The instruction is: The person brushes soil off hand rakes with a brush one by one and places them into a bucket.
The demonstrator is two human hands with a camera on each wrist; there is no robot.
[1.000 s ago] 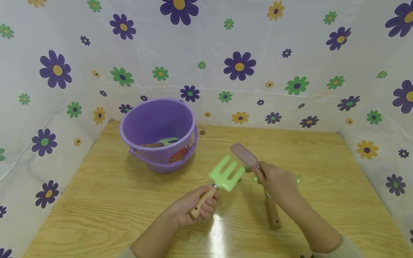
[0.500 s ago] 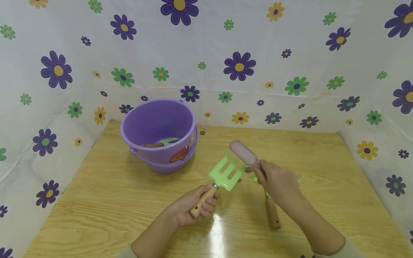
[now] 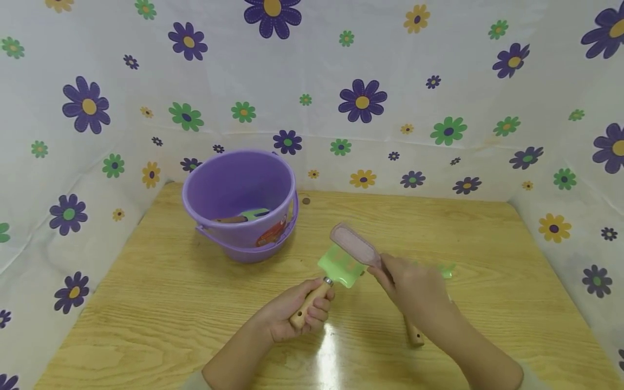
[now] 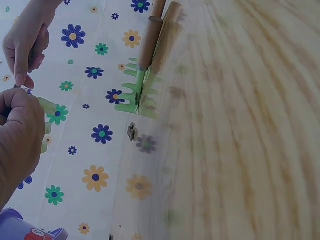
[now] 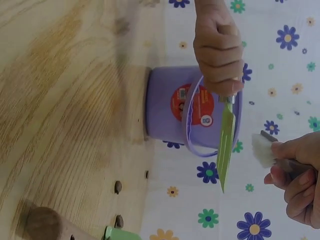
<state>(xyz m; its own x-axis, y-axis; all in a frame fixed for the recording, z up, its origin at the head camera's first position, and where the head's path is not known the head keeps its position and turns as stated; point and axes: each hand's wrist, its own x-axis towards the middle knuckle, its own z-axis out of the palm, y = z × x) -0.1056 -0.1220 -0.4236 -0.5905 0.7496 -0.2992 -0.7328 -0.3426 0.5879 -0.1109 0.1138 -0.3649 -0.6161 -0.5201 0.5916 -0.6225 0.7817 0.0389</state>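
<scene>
In the head view, my left hand (image 3: 304,314) grips the wooden handle of a green hand fork (image 3: 343,277), its tines pointing up and away. My right hand (image 3: 421,290) holds a brush (image 3: 355,246) by its handle. The brush's flat pinkish-brown back faces up and overlaps the tines in this view. Its pale bristles (image 5: 262,150) show in the right wrist view, a short way from the fork's side. A small green rake (image 4: 132,95) with a wooden handle lies on the table, partly hidden behind my right hand in the head view.
A purple bucket (image 3: 239,253) with a red label stands at the back left, its handle hanging down in front. Inside lies a green-headed tool (image 3: 254,213) with a brown handle. Several small brown lumps (image 5: 118,187) lie on the wooden table (image 3: 146,303). A flowered cloth (image 3: 312,65) encloses the table.
My right hand has swung the brush left and down, from beyond the fork's tips to over its tines. My left hand and the fork have barely moved.
</scene>
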